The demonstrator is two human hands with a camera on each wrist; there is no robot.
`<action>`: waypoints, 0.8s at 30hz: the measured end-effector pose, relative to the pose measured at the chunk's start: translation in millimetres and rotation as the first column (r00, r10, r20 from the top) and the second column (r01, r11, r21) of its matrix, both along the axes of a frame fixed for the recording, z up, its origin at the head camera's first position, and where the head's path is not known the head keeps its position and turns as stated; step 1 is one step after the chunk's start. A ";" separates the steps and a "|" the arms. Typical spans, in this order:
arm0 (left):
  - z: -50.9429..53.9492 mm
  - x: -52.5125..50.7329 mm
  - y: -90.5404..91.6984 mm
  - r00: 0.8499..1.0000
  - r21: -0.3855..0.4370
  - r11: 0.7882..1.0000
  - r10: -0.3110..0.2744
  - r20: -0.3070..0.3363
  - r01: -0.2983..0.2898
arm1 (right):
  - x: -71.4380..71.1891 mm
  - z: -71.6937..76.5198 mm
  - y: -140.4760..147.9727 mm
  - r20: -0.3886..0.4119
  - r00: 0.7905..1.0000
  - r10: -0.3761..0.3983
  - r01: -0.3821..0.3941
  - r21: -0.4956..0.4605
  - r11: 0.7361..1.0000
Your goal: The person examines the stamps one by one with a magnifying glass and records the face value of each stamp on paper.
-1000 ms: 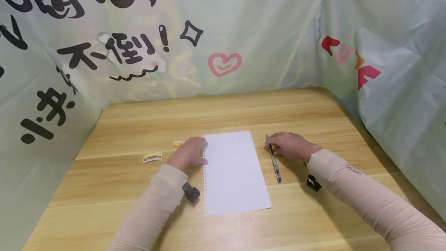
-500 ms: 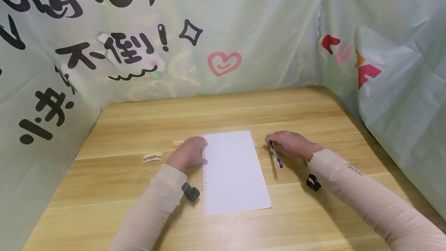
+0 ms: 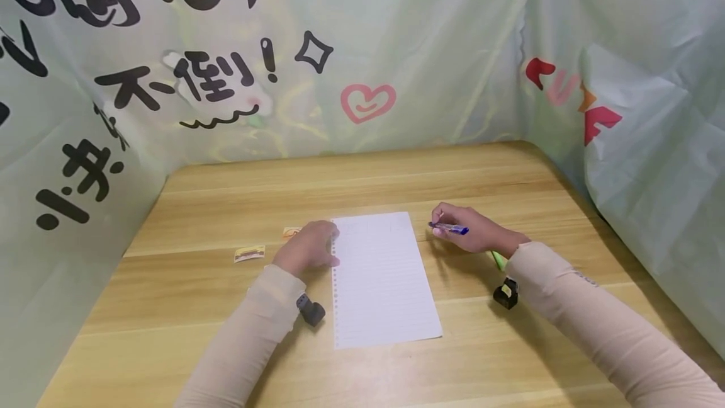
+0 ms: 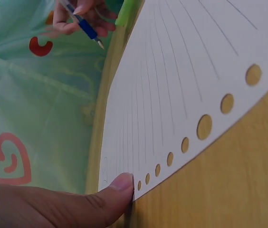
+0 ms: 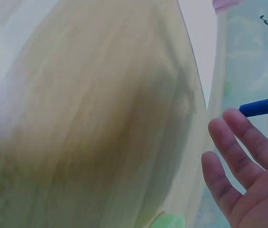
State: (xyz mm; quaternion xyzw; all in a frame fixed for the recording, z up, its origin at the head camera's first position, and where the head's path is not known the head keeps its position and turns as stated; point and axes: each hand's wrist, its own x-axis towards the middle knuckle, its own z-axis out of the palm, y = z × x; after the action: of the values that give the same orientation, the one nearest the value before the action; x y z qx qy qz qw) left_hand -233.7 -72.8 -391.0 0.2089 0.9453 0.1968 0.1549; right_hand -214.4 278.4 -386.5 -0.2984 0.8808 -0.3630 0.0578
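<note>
A sheet of lined, hole-punched paper [image 3: 385, 282] lies flat on the table. My left hand [image 3: 308, 247] rests at its upper left edge, the thumb [image 4: 119, 183] touching the punched margin in the left wrist view. Right of the sheet, my right hand [image 3: 476, 232] holds a ballpoint pen [image 3: 453, 228] above the table, pinched between thumb and fingers. The pen's blue grip [image 4: 87, 29] and bare tip show in the left wrist view. In the right wrist view the other fingers [image 5: 234, 147] stand loosely spread, with the blue pen end [image 5: 255, 108] beyond them.
Two small printed paper pieces [image 3: 249, 254] lie left of the sheet, one partly behind the left hand. A green object [image 3: 498, 261] sits under the right wrist, mostly hidden. Printed fabric [image 3: 430, 55] walls the wooden table [image 3: 272, 194] at the back and sides.
The right hand has lifted the pen off the table and turned it from pointing toward the person to nearly sideways. The left hand and paper stay put.
</note>
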 end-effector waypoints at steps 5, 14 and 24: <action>-1.3 1.0 1.3 1.000 0.011 1.000 0.011 0.008 -0.012 | 1.6 -3.8 -4.6 0.056 0.998 0.017 -0.011 -0.108 0.994; -1.7 2.2 2.7 0.999 0.013 0.999 0.030 0.014 -0.030 | 4.1 -2.2 -21.0 0.304 0.952 -0.029 0.079 -0.155 0.985; -1.5 -2.4 3.0 1.000 -0.013 1.000 0.018 -0.006 -0.018 | 6.5 -1.3 -48.7 0.459 0.888 -0.034 0.199 -0.316 0.928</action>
State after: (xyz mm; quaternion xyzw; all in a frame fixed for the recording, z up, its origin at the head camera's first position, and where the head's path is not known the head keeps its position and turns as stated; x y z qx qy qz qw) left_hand -236.1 -69.7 -392.5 0.1999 0.9489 0.1916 0.1516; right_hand -207.9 229.7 -387.8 -0.1583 0.7805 -0.5771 0.1809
